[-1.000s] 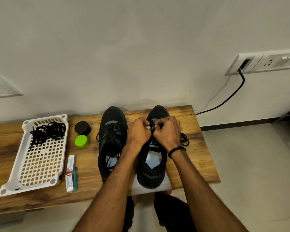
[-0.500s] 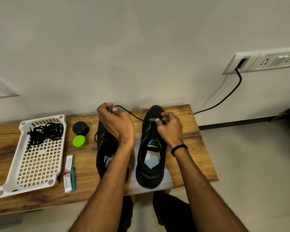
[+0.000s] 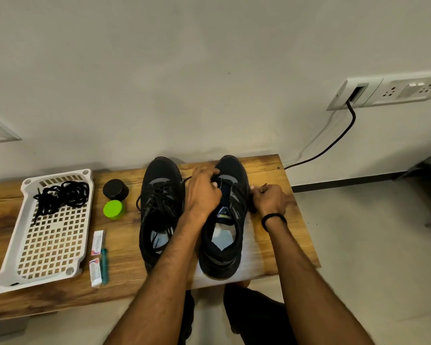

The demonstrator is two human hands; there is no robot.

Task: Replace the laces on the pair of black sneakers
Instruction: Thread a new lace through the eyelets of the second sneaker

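Prob home rm: wood bench (image 3: pixel 125 245), wall sockets (image 3: pixel 406 90).

— Hands?
— Left hand (image 3: pixel 204 192) pinches the lace (image 3: pixel 187 179) at the tongue of the right sneaker (image 3: pixel 220 266). Right hand (image 3: pixel 269 199) grips lace just beside that sneaker.
— Remainder?
— Left sneaker (image 3: pixel 159 195) laced. Spare laces (image 3: pixel 62 195) in white tray (image 3: pixel 8 265) on desk (image 3: pixel 286 245).

Both bare forearms reach forward from the bottom edge, converging on the right sneaker (image 3: pixel 219 266). The left forearm crosses that sneaker's left flank, and the left hand (image 3: pixel 203 192) sits knuckles up over its forward lacing area, fingers curled down onto the upper and pinching the lace (image 3: pixel 252 207). The right hand (image 3: pixel 269 197) lies just beside the sneaker's right side, fist-like, its fingers curled round the same lace. A black band (image 3: pixel 274 218) circles the right wrist.
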